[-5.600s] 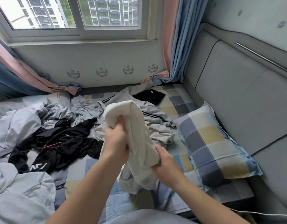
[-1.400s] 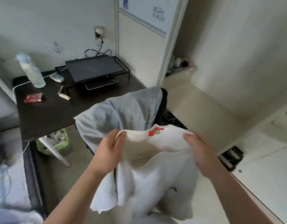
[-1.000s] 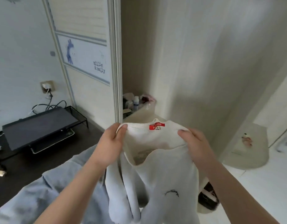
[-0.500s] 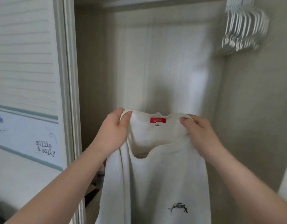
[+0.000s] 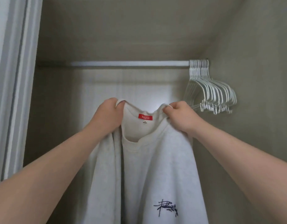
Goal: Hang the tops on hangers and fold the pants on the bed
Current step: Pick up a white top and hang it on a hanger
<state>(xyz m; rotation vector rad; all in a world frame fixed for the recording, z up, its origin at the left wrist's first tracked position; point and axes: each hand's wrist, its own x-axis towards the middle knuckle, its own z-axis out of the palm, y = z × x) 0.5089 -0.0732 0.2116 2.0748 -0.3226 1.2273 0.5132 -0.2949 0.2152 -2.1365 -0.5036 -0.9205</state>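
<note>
Head view: at the far left stands the wardrobe door frame (image 5: 15, 78), and I face into the open wardrobe.

My left hand (image 5: 105, 117) grips the left side of the neckline of the white top (image 5: 155, 167), with its fingers (image 5: 111, 102) curled round the collar rib. The top hangs full length between my forearms, front toward me. A red label (image 5: 145, 117) shows inside the back of the neck, and a dark script print (image 5: 166, 207) sits lower on the front.

Above the collar the rail (image 5: 128, 63) runs across the wardrobe, bare along most of its length.

My right hand (image 5: 180, 117) pinches the right side of the collar, its fingers (image 5: 169, 110) bunched tight on the fabric. At the rail's right end the white hangers (image 5: 210, 92) hang packed together, near my right hand but apart from it.

Assessment: the step in hand is hanging a top. The garment is presented at the wardrobe, but no hanger is taken yet.

The next move calls for freeing one hand, probably the right as the nearer. The left would carry the top alone by the collar. I would then lift a single hanger off the packed bunch and feed it through the neck opening. The neighbouring hangers may snag as it comes off.
</note>
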